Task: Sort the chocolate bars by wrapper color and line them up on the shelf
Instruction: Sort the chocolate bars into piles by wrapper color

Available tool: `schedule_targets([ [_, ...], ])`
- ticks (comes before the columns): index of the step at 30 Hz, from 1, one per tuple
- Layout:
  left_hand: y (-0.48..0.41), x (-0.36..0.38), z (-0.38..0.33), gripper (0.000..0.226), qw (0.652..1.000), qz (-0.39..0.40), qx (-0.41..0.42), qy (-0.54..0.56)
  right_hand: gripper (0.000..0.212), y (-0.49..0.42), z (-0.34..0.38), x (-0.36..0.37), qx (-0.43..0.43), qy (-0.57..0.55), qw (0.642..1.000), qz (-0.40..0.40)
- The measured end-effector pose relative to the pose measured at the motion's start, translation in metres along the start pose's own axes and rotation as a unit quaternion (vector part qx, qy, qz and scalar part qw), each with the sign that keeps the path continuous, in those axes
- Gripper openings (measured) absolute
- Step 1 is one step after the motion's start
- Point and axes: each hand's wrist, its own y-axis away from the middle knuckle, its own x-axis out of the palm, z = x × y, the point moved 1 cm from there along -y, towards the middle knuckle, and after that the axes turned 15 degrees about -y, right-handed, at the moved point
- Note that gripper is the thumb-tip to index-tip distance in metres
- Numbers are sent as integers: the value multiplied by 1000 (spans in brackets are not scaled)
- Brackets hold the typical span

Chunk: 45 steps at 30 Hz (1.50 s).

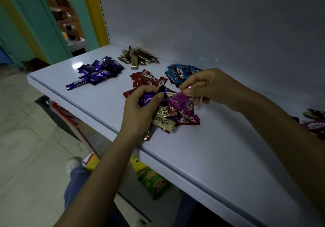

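Being pinched by the right fingers (188, 91) is a glossy magenta bar (177, 101); crinkled foil purple bars (146, 100) are gripped by the left fingers (158, 96).

Looks like a shop to me. I'm at a white metal display shelf (202, 156) with a slotted upright (104, 15) way up-left of my left hand (139, 110), piles of chocolate bars (98, 71) just beyond it, a green snack bag (154, 182) stocked below, and a blurry bottle (71, 31) on a far rack.

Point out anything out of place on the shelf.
A gold bar sticks out from the mixed heap toward the shelf front, under the left hand. The purple pile is jumbled, not lined up.
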Motion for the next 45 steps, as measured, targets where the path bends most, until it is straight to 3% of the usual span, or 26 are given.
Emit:
schedule_targets([
  [8, 1, 0, 0, 3, 1000, -7, -7, -1, 7, 5, -1, -40, 28, 44, 999, 4],
  [14, 2, 1, -1, 5, 1000, -4, -13, 0, 12, -4, -30, -38, 66, 196, 978, 26],
  [18, 3, 0, -2, 8, 1000, 0, -8, -1, 16, -10, -34, -37, 9, 276, 961, -21],
  [22, 3, 0, -2, 18, 1000, -1, -9, 3, 16, -13, -35, -22, -69, 252, 965, -19],
  [26, 3, -1, -1, 21, 1000, -1, -2, -5, 21, -14, -42, -6, -65, 254, 965, 26],
  [29, 3, 0, -2, 20, 1000, 3, -1, 1, 22, -13, -35, -6, -73, 234, 969, 11],
  [33, 3, 0, -1, 17, 1000, 1, 0, 10, 29, -8, -16, 4, -79, 77, 994, -23],
  [37, 2, 0, 0, 7, 1000, -14, 21, -5, 9, -5, -14, 23, -125, 71, 990, 3],
  [45, 2, 2, 1, 11, 999, -37, 11, 9, 12, -7, -16, 24, -106, 14, 994, -27],
])
